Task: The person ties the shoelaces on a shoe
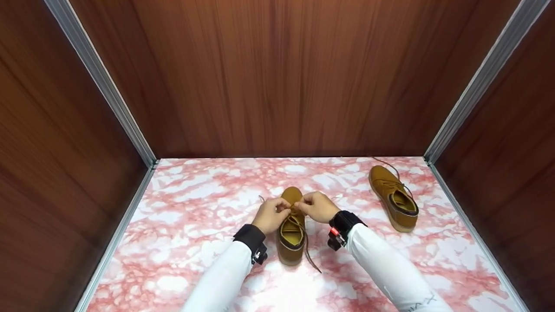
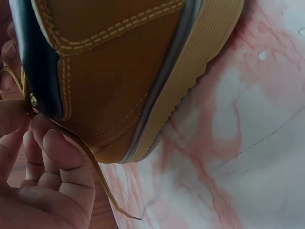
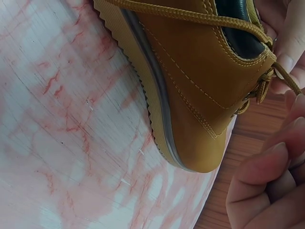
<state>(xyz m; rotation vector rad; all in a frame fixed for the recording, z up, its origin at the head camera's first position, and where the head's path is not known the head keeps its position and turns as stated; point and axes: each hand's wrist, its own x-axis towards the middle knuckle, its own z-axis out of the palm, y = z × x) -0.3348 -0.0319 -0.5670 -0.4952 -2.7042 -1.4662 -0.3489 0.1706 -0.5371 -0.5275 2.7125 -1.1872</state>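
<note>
A tan-brown lace-up shoe (image 1: 291,255) sits upright on the surface between the hands, toe pointing away. My left hand (image 1: 269,214) pinches the shoelace (image 2: 102,183) by the lacing, thumb against fingertip. From there one lace end trails down beside the shoe in the left wrist view. Opposite it, my right hand (image 1: 320,208) pinches a stretch of lace (image 3: 288,80) between thumb and finger, pulled out from the top of the lacing. Another lace (image 1: 313,262) hangs along the shoe's right side onto the surface. The fingers partly hide the lacing.
A matching shoe (image 1: 392,197) stands at the right, its lace spread behind it. Brown wood-look panels (image 1: 277,86) enclose the pink-and-white marbled surface (image 1: 195,242) at the back and both sides, with metal strips at the corners.
</note>
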